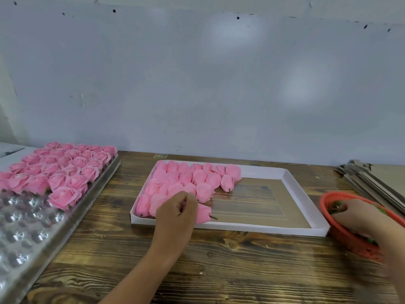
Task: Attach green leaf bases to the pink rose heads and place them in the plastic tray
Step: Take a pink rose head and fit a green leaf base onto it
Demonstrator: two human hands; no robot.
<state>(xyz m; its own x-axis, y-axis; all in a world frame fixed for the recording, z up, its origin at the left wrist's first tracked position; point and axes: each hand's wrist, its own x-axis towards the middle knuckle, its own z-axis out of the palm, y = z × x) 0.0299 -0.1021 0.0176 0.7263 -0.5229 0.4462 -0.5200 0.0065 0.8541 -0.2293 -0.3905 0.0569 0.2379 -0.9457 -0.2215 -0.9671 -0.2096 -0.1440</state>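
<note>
Several bare pink rose heads (188, 181) lie on their sides in a shallow white cardboard box (302, 198) at the table's middle. My left hand (177, 211) is over the box's near left corner, its fingers curled round one rose head (203, 213) whose short stem points right. My right hand (359, 218) reaches into a red basket (350, 240) at the right, where green leaf bases (338, 205) show; what its fingertips hold is hidden. A clear plastic tray (28, 233) at the left carries several upright finished roses (63, 172) in its far cups.
Flattened cardboard sheets (372, 178) are stacked at the far right behind the basket. The wooden table (219, 270) runs up to a pale wall. The tray's near cups stand without roses.
</note>
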